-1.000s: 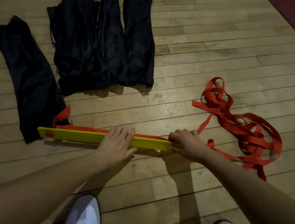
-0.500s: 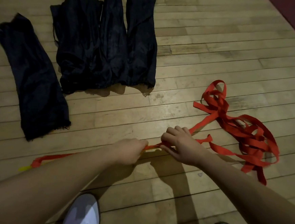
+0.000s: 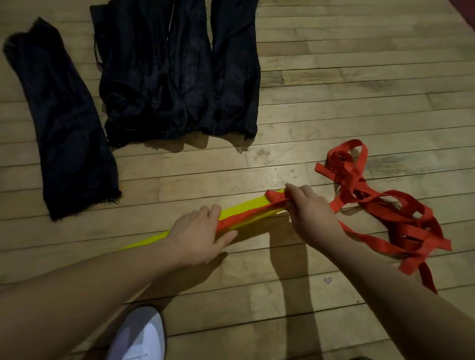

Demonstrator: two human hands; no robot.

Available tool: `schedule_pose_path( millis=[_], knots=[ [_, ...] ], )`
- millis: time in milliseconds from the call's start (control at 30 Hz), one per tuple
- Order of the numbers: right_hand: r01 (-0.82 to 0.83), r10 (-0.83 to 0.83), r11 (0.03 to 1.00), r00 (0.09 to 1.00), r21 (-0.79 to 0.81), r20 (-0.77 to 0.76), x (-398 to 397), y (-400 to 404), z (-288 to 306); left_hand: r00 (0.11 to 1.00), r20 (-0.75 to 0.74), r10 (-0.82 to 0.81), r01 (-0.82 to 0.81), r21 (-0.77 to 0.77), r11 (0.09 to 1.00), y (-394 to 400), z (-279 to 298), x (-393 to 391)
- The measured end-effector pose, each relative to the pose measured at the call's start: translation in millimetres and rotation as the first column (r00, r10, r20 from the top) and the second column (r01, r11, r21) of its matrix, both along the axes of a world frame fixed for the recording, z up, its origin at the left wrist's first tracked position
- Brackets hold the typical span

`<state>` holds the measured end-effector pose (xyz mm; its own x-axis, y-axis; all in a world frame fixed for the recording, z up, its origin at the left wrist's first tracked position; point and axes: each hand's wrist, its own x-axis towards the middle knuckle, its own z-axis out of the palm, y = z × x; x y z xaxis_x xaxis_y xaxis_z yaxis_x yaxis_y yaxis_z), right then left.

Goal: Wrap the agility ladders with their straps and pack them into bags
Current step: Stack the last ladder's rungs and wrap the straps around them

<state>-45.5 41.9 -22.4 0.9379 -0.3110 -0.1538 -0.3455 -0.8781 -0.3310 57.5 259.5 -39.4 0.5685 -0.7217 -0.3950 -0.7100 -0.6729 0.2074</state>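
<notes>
The left hand [image 3: 197, 237] gripped the stacked flat yellow plastic ladder rungs [image 3: 245, 209] mid-length to steady them; at their far end the right hand [image 3: 310, 211] pinched the red webbing strap [image 3: 392, 217], likely winding it; black fabric bags [image 3: 176, 70] lay beyond the rungs.

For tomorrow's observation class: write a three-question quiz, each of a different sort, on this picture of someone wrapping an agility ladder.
1. True or false: the loose red webbing strap lies piled on the wooden plank floor beside the right hand.
2. Which hand grips the middle of the flat yellow plastic rungs? A left hand; B right hand
3. Fill in: the empty bags are made of ___ fabric.

Key: 1 true; 2 A; 3 black
</notes>
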Motion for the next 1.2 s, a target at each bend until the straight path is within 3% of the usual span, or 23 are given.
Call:
schedule_pose_path(
  millis=[233, 333, 433, 500, 600, 667, 733, 900, 1000, 1100, 1200],
  knots=[
    [0.195, -0.195, 0.978, 0.981, 0.075, 0.0, 3.0, -3.1, -9.2, 0.996, -0.075, -0.04, 0.042, 0.025, 0.999, -4.4, 3.1, -3.9],
    [0.279, -0.284, 0.944, 0.959, 0.177, 0.003, 3.9, -1.7, -7.1, 0.999, -0.032, -0.027, 0.027, -0.008, 1.0, -9.8, 6.3, -3.6],
    [0.264, -0.285, 0.923, 0.958, 0.279, 0.036, 6.7, -2.1, 1.5, 0.999, 0.022, -0.03, 0.03, -0.008, 1.0, -13.8, 5.8, 0.2],
    [0.172, -0.176, 0.969, 0.984, 0.177, 0.005, 5.1, -5.3, 5.7, 0.995, 0.086, -0.049, 0.047, 0.022, 0.999, -14.4, 5.1, 1.5],
    [0.002, -0.008, 0.986, 0.999, -0.167, -0.033, -1.7, -8.9, 1.3, 0.99, 0.124, -0.072, 0.067, 0.048, 0.997, -11.6, 4.4, 3.1],
    [0.008, -0.007, 0.978, 1.0, -0.208, 0.004, -4.4, -7.8, 0.8, 0.995, 0.071, -0.071, 0.068, 0.045, 0.997, -9.8, 4.6, 4.7],
    [0.008, -0.007, 0.989, 1.0, -0.145, 0.005, -5.5, -6.2, -1.1, 0.996, 0.029, -0.081, 0.079, 0.042, 0.996, -9.4, 4.9, 4.9],
    [0.098, -0.083, 0.968, 0.994, 0.232, -0.074, -3.0, -2.5, 0.7, 0.99, 0.066, -0.125, 0.123, 0.033, 0.992, -13.5, 4.5, 5.8],
    [0.112, -0.08, 0.97, 0.986, 0.215, -0.149, -2.8, -4.4, -0.3, 0.987, 0.105, -0.122, 0.118, 0.04, 0.992, -14.0, 5.2, 6.3],
    [0.108, -0.09, 0.983, 0.988, 0.151, -0.125, -1.9, -1.5, -3.6, 0.982, 0.119, -0.148, 0.148, 0.01, 0.989, -11.2, 5.9, 5.7],
    [0.13, -0.117, 0.972, 0.99, 0.198, -0.074, -3.4, 2.7, -4.1, 0.984, 0.108, -0.139, 0.143, -0.029, 0.989, -11.0, 8.5, 4.9]
  ],
)
